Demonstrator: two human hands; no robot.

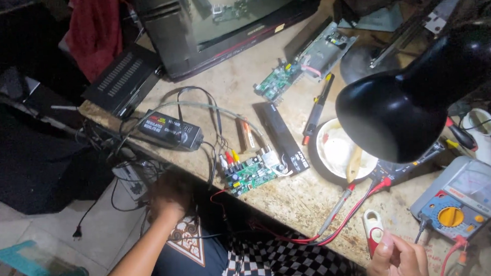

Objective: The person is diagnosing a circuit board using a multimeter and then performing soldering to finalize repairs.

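Note:
My left hand [168, 197] is lowered below the front edge of the workbench [292, 199], blurred, among dangling black cables [127, 184]; I cannot see whether it grips anything. My right hand [398, 259] sits at the bottom right, its fingers closed on the lower end of a small red and white tool [372, 229]. A green circuit board [250, 174] with coloured connectors lies at the bench edge between the hands. Red test leads [352, 204] run past it to a grey multimeter [462, 199] with a yellow dial.
A black desk lamp [415, 100] hangs over the bench's right side, above a white bowl [339, 149]. A black power adapter [170, 130], a long black case [284, 135], a second circuit board [288, 72], a monitor [224, 23] and a black box [122, 77] crowd the bench.

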